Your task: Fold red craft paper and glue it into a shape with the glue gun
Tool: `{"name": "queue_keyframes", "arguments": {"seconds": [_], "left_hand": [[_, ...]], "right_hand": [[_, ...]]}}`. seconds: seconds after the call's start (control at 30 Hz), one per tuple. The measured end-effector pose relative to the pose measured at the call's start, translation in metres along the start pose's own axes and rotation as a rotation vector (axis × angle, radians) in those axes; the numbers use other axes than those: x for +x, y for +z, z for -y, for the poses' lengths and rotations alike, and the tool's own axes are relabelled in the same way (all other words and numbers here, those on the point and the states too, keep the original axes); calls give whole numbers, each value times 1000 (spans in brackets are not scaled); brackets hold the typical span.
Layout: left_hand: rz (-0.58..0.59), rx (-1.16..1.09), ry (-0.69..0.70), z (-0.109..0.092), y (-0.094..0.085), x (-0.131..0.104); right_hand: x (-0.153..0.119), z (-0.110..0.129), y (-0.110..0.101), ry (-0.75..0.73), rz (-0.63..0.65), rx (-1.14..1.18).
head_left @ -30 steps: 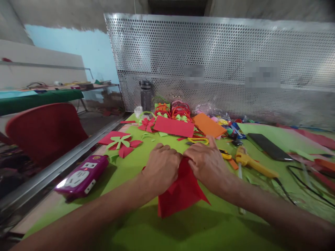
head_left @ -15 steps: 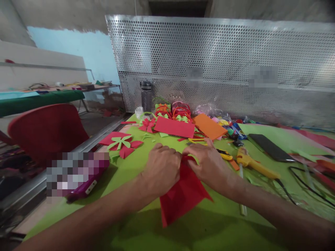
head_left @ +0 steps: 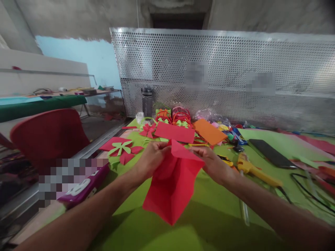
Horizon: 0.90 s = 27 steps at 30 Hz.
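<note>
A creased red sheet (head_left: 172,184), its lower part spread, hangs over the green table covering (head_left: 209,216). My left hand (head_left: 154,157) pinches its upper left edge, and my right hand (head_left: 208,160) holds the upper right edge. Some fingertips are hidden behind the sheet. Beyond the hands lie a flat red piece (head_left: 175,132) and an orange piece (head_left: 210,131). A light green petal shape (head_left: 120,148) rests on red pieces to the left.
To the right are a yellow glue gun (head_left: 258,170), a yellow cutter (head_left: 225,160) and a black phone (head_left: 270,153). A purple box (head_left: 83,188) sits at the left edge. A bottle (head_left: 148,103) stands at the back, before a perforated metal panel (head_left: 222,62).
My hands have moved apart from their closed position together at the sheet's top. The red sheet has opened out and now shows a wider face. The view has tilted up slightly.
</note>
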<state>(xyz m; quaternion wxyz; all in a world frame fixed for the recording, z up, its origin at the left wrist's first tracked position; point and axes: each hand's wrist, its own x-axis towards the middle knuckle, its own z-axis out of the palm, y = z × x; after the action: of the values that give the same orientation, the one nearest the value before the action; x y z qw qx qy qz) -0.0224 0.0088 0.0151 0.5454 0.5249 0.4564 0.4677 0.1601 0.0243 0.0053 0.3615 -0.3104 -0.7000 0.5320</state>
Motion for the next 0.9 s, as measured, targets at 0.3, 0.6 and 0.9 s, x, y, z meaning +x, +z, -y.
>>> {"name": "queue_keyframes", "arguments": {"seconds": [0.3, 0.6, 0.9], "left_hand": [[-123, -34, -5, 6, 6, -1], [-146, 124, 148, 5, 10, -4], [-212, 221, 240, 15, 8, 3]], "right_hand": [[-9, 9, 13, 58, 46, 174], [-30, 39, 35, 72, -132, 0], [-32, 30, 39, 106, -106, 29]]}}
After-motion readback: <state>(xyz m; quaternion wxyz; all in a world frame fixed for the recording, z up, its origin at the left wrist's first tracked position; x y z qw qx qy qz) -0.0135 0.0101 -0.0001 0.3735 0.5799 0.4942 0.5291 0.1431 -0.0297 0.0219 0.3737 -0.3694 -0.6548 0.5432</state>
